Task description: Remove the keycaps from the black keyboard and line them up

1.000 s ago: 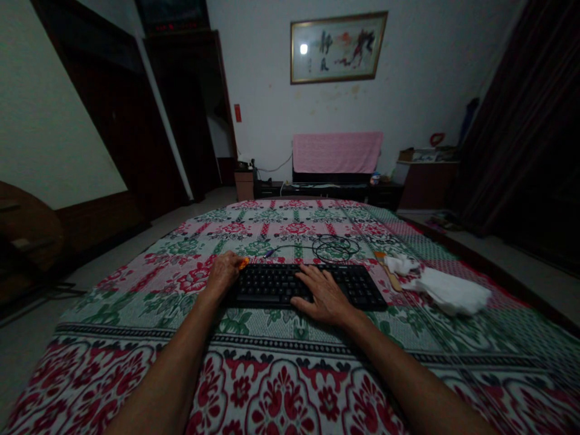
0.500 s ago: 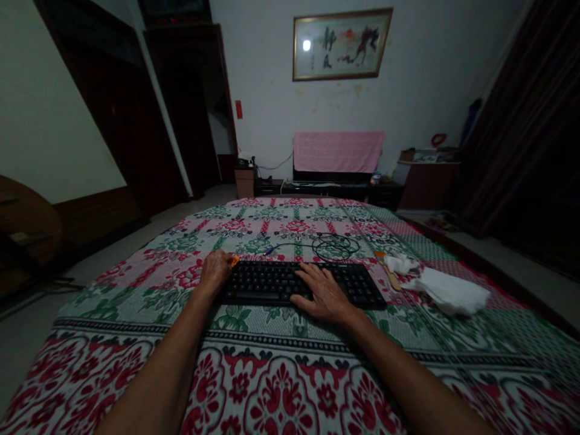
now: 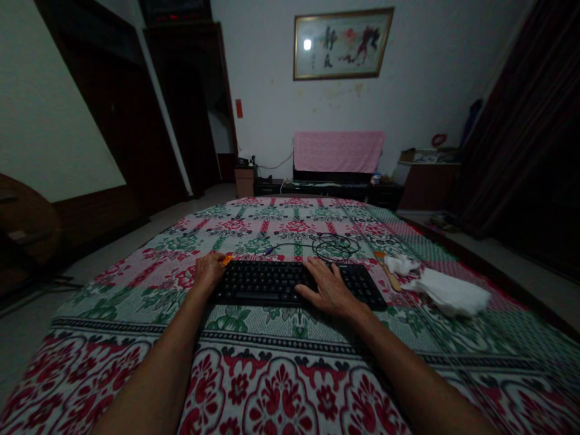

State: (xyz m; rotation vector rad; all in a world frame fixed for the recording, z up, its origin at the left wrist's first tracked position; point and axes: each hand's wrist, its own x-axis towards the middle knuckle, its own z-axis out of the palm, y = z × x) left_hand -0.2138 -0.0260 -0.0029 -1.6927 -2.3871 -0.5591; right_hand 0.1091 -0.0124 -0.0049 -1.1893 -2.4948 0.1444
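Note:
A black keyboard [image 3: 260,281] lies flat on the patterned cloth in front of me. At its left end, my left hand [image 3: 209,272] is closed around a small orange object [image 3: 227,260], which sticks out past the fingers at the upper left corner; its kind is unclear. My right hand [image 3: 330,289] rests on the keyboard right of the middle, fingers spread and holding nothing. Behind the keyboard, its black cable [image 3: 336,246] lies loosely coiled, with a purplish plug [image 3: 269,251] at the end.
Right of the keyboard lies a brush with a wooden handle [image 3: 393,280], beside crumpled white tissue [image 3: 455,291]. A patterned cloth [image 3: 281,386] covers the broad surface. Farther back, a pink cloth [image 3: 339,151] drapes over a screen on a low cabinet.
My left hand has moved a little left with the orange object, towards the keyboard's left end. My right hand has shifted slightly right on the keys.

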